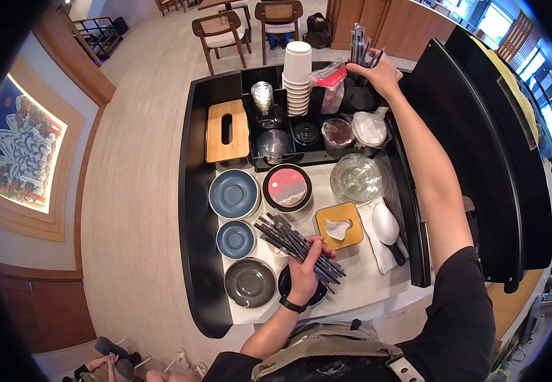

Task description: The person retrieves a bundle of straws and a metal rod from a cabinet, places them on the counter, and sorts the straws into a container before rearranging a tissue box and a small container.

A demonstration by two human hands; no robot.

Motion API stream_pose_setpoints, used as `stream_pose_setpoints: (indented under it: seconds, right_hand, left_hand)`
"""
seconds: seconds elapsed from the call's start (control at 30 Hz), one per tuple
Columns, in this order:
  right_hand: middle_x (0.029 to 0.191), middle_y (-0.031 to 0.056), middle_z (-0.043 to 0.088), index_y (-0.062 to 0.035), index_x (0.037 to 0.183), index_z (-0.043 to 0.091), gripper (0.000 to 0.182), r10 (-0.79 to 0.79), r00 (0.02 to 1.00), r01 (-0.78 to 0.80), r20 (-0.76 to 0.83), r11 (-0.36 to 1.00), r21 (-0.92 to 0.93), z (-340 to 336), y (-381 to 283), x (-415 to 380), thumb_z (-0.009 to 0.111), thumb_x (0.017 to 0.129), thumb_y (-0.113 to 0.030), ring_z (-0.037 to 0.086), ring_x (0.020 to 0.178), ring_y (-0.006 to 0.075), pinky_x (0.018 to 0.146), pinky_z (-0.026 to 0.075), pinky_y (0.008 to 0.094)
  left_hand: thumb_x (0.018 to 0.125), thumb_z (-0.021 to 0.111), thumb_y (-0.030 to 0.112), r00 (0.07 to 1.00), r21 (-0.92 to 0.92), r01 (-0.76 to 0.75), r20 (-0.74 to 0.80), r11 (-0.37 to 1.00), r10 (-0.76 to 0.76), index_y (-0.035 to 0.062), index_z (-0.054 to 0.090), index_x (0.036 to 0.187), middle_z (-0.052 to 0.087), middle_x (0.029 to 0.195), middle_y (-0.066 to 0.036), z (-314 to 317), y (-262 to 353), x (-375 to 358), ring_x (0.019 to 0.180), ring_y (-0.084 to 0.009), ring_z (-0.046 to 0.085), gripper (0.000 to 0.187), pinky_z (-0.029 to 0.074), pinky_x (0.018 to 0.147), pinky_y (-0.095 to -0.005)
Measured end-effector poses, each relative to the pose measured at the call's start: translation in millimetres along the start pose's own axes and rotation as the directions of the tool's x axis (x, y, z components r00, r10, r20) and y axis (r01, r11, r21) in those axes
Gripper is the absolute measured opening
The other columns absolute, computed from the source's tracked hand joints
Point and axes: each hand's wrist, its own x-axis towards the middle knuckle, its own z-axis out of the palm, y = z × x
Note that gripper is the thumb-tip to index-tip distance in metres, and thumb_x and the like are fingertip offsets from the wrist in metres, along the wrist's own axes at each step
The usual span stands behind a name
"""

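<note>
My left hand [303, 274], with a dark band at the wrist, is closed around a thick bunch of black straws [282, 237] above the counter. The bunch lies slanted over the small plates and a dark saucer. My right hand [381, 75] reaches to the far right corner of the station. Its thumb and fingers are closed about another group of dark straws [359, 43], which stand upright there above a black container [359, 99]. The lower ends of those straws are hidden by the hand. Beside them is a red and clear plastic packet [332, 79].
A tall stack of white paper cups [297, 70] and a wooden-lidded box [227, 132] stand at the back. Blue saucers [233, 193], a grey saucer [249, 282], pink coasters [287, 187], glass plates [356, 178], a yellow tissue box [350, 213] and a white scoop [385, 224] cover the counter.
</note>
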Motion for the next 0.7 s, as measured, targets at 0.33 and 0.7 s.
stream_pose_setpoints:
  seconds: [0.33, 0.7]
  right_hand:
    - [0.145, 0.0192, 0.058, -0.0011, 0.142, 0.055, 0.079, -0.245, 0.923, 0.300, -0.298, 0.941, 0.155, -43.9, -49.3, 39.5, 0.071, 0.089, -0.057, 0.053, 0.136, 0.0359, 0.115, 0.040, 0.0425]
    - [0.113, 0.0261, 0.070, -0.0015, 0.116, 0.069, 0.042, -0.379, 0.904, 0.403, 0.200, 0.909, -0.101, -0.8, -23.9, 66.0, 0.047, 0.105, -0.035, 0.063, 0.112, 0.0447, 0.099, 0.049, 0.0517]
  left_hand:
    - [0.105, 0.062, 0.015, 1.000, 0.005, 0.002, 0.003, 1.000, -0.002, -0.0016, 0.061, 0.115, 0.067, 0.091, -0.010, 0.8, -2.3, -1.1, 0.083, -0.0219, 0.070, 0.019, 0.060, 0.077, -0.0354]
    - [0.105, 0.062, 0.016, 1.000, 0.014, -0.001, -0.015, 1.000, 0.001, -0.0018, 0.061, 0.115, 0.067, 0.091, -0.010, -2.4, -2.4, 0.9, 0.082, -0.0219, 0.071, 0.021, 0.060, 0.076, -0.0348]
